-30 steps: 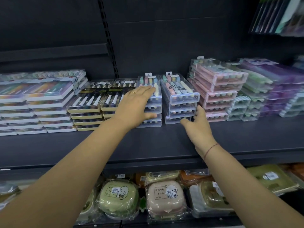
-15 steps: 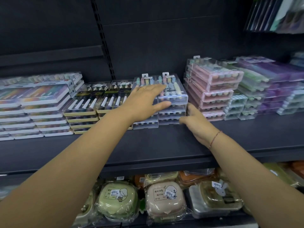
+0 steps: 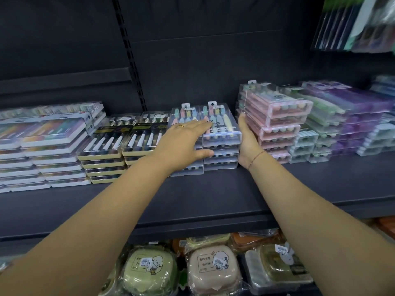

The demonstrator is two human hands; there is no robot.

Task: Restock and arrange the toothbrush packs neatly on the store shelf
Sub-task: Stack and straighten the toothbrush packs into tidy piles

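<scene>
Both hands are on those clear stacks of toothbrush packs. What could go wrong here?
The right hand is wedged between the clear stack and the pink stack; it might nudge the pink packs askew. The left hand rests on top, so lower packs could slide out of line.

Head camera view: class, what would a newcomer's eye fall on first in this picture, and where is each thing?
The left hand lies flat across the tops of the clear toothbrush pack stacks on the dark shelf, and the right hand presses against their right side. Right of that stands a taller pink pack stack, and a rounded green case sits on the level below.
</scene>
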